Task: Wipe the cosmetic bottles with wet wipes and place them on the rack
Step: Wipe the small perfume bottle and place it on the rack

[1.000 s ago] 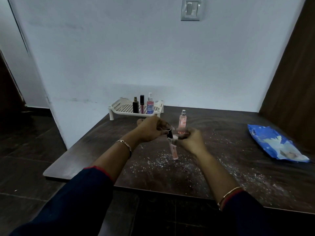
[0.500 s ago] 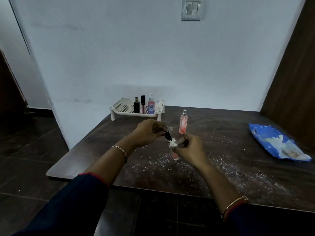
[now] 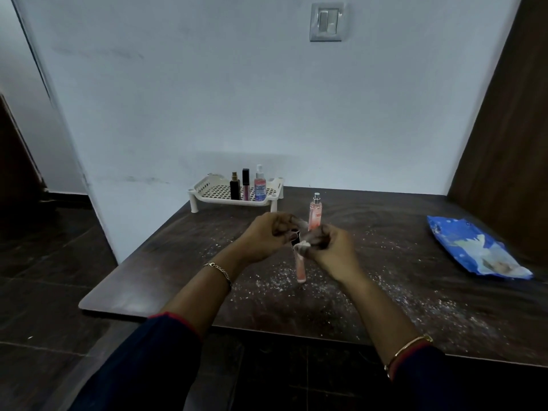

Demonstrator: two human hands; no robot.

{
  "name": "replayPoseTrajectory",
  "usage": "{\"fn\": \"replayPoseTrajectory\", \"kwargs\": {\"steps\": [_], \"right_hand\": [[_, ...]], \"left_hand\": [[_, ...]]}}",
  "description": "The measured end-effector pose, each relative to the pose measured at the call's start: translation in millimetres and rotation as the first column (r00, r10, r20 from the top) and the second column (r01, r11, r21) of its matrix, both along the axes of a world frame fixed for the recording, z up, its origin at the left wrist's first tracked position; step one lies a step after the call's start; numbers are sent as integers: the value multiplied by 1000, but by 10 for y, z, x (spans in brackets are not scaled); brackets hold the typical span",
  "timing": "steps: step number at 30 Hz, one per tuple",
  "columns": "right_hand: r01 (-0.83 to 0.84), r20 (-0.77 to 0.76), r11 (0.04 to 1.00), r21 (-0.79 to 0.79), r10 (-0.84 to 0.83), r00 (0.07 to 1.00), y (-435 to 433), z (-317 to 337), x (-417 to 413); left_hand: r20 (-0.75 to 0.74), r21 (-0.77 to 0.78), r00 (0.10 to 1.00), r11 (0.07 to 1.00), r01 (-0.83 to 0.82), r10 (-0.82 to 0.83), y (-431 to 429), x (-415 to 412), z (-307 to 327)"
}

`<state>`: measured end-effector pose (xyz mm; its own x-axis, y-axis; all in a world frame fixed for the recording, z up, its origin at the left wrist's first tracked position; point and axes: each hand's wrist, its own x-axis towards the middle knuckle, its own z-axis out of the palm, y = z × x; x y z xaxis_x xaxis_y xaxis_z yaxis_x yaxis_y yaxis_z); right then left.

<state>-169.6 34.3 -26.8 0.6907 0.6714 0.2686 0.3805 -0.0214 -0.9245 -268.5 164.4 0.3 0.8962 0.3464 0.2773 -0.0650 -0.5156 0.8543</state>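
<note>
Tube (image 3: pixel 300 268) hangs cap-up: left hand (image 3: pixel 271 234) pinches cap to steady it, right hand (image 3: pixel 329 247) clenches wipe (image 3: pixel 302 246) round body (wiping stroke, likely). Rack (image 3: pixel 228 201) behind, part filled.

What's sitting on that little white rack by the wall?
Three things stand on the rack: a dark bottle, a slim black-capped tube and a pink spray bottle. Anything behind them is hidden.

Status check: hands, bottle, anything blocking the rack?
Left hand pinches pink gloss tube at its cap. Right hand presses wet wipe on it. Rack holds three bottles; spray bottle stands just behind hands.
</note>
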Motion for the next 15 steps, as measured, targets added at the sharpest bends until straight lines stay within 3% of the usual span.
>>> {"fn": "replayPoseTrajectory", "kwargs": {"steps": [5, 10, 15], "right_hand": [[16, -28, 997, 79, -14, 1000, 2, -91, -55], [43, 77, 996, -79, -37, 996, -16, -234, -20], [93, 173, 986, -138, -68, 983, -77, -415, -53]], "left_hand": [[-8, -32, 999, 999, 34, -34, 21, -4, -11], [12, 26, 1000, 999, -24, 23, 19, -17, -93], [107, -38, 989, 994, -101, 105, -53, -60, -189]]}}
